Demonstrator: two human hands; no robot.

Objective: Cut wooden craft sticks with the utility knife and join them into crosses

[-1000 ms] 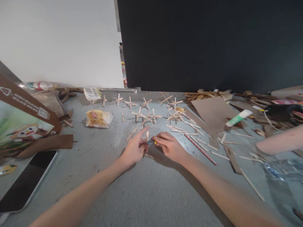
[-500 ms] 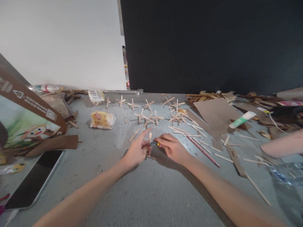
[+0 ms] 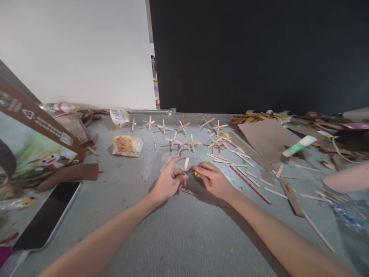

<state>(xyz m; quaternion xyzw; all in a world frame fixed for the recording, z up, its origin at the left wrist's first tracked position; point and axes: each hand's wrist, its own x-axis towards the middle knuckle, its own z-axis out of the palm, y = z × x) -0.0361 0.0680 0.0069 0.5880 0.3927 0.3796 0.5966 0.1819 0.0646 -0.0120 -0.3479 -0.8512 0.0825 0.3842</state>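
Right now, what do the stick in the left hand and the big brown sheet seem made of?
The stick looks like pale bare wood: flat, rounded end. The brown sheet is probably cardboard: matte, dull brown, lying flat.

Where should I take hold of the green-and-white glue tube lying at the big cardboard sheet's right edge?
Grip the glue tube across the middle of its barrel, coming down from above and pinching its two long sides. It lies flat and slanted, with nothing on top of it.

We find the grey surface [image 3: 184, 234] bare near us and left of our left hand [image 3: 168, 181]; glued pale wooden stick crosses [image 3: 184, 142] crowd the far side, while loose flat wooden sticks [image 3: 219, 158] and a thin red pencil [image 3: 250, 184] clutter the right.
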